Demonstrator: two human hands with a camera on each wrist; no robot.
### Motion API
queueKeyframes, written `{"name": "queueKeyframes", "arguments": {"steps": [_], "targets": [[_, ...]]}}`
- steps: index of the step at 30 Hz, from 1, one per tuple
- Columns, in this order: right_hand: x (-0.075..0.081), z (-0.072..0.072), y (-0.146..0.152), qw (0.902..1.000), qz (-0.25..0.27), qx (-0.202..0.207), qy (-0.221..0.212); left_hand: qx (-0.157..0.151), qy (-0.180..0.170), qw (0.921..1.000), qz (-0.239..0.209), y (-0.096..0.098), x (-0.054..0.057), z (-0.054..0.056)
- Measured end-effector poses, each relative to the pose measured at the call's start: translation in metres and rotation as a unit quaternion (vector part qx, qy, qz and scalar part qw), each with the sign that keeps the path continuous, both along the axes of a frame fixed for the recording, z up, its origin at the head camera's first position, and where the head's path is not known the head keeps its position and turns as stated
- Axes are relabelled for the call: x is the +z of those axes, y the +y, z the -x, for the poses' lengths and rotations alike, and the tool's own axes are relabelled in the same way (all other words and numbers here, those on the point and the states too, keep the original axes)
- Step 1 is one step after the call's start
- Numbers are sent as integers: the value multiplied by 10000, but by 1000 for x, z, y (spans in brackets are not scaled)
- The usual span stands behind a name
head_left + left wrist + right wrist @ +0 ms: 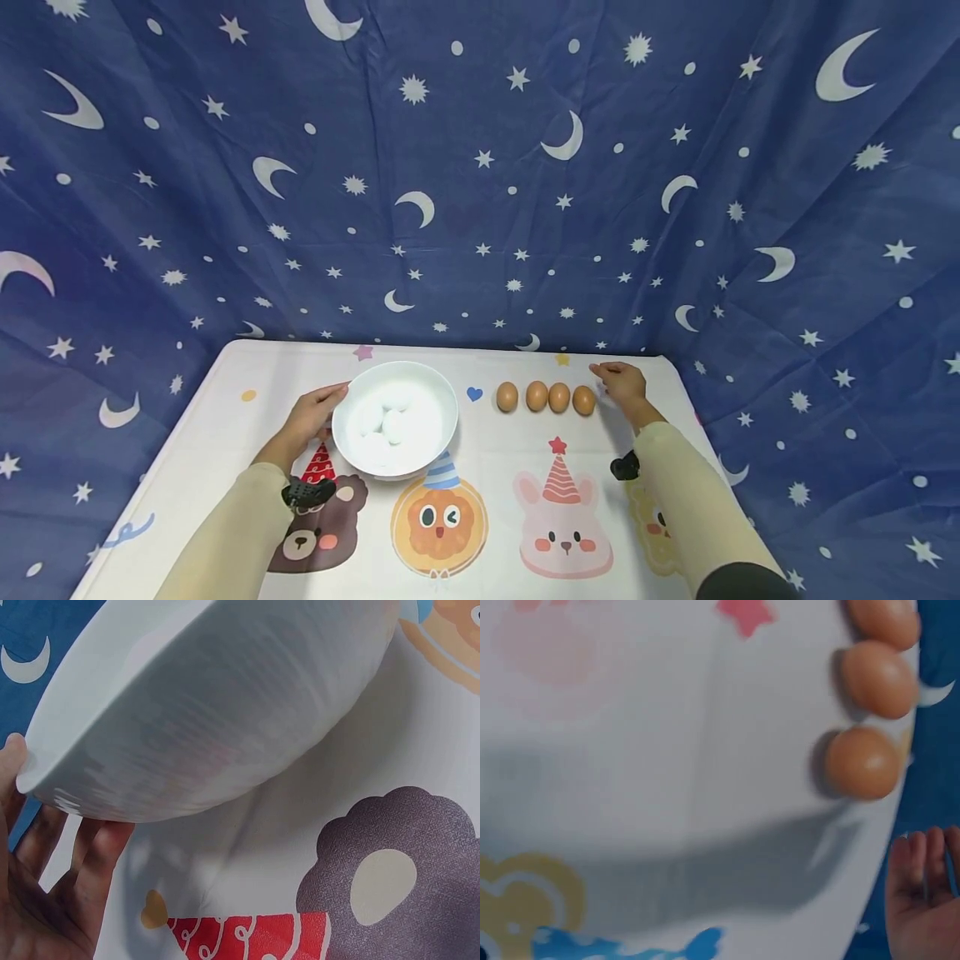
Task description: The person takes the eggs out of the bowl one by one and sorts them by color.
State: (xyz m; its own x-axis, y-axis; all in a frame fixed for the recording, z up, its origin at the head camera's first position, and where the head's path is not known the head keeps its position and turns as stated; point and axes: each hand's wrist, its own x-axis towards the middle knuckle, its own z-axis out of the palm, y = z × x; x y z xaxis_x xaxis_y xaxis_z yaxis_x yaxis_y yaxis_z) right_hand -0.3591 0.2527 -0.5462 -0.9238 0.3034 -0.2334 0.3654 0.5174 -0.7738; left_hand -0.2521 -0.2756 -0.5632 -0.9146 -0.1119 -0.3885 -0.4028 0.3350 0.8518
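Note:
A white bowl (pixel 444 408) is at the middle left of the table, with several white eggs (pixel 395 427) inside. My left hand (pixel 309 419) grips the bowl's left side. In the left wrist view, the thumb is at the rim and the other fingers (pixel 101 855) reach under the outer wall. Whether the bowl's base touches the table is hidden. Several brown eggs (pixel 558 397) lie in a row right of the bowl. Just right of that row, my right hand (pixel 624 385) is held above the table with fingers loosely bent, holding nothing and apart from the nearest egg (pixel 862 763).
The table (pixel 480 442) has a white cover printed with cartoon animals, party hats and small shapes. Behind and beside it hangs a dark blue curtain (pixel 480 183) with moons and stars. The table's far edge runs just behind the eggs and bowl.

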Motion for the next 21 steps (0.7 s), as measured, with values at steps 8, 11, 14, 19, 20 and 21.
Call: {"name": "queueKeyframes", "arguments": {"steps": [8, 11, 14, 19, 20, 21], "targets": [[32, 5, -65, 9901, 436, 852, 1024, 24, 106, 9999, -16, -1, 0, 0], [34, -3, -102, 9801, 679, 1344, 1291, 26, 97, 9999, -20, -3, 0, -1], [34, -16, -140, 9665, 789, 1913, 1518, 0, 85, 10000, 22, -4, -2, -2], [32, -34, -197, 9432, 546, 2812, 1683, -12, 130, 9999, -21, -2, -6, -1], [32, -37, -206, 9390, 491, 2955, 1688, 9, 127, 9999, -49, -1, -6, -1], [31, -40, -214, 9364, 437, 3069, 1645, 8, 138, 9999, -60, -1, -7, 0]]}}
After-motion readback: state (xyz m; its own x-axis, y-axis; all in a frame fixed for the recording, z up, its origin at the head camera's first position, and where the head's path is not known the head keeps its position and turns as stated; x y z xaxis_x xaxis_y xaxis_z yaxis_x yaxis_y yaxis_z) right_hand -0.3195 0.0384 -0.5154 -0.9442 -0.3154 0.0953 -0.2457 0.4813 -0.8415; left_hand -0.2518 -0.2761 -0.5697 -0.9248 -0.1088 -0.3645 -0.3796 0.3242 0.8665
